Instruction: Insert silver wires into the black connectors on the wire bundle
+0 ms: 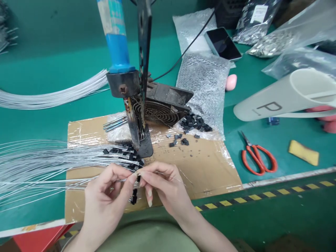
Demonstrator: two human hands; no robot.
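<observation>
Green tabletop (52, 70), and we're pinching wire (121, 180) in our left fingers (127, 190); our right fingers (156, 180), pinched narrow, meet them, contents unclear! One phone (223, 43), one fan (159, 112), one sponge (303, 152).

The light is bright and rather even, and it seems to fall from above. Small white glints lie on the bubble wrap (203, 78) and the clear plastic bag (312, 22), while the fan (162, 111) is dark. The left hand (107, 197) and the right hand (168, 187) show only soft shading. The wide lens stretches the white jug (285, 95) near the right edge; the finest wires (31, 162) look slightly blurred.
</observation>
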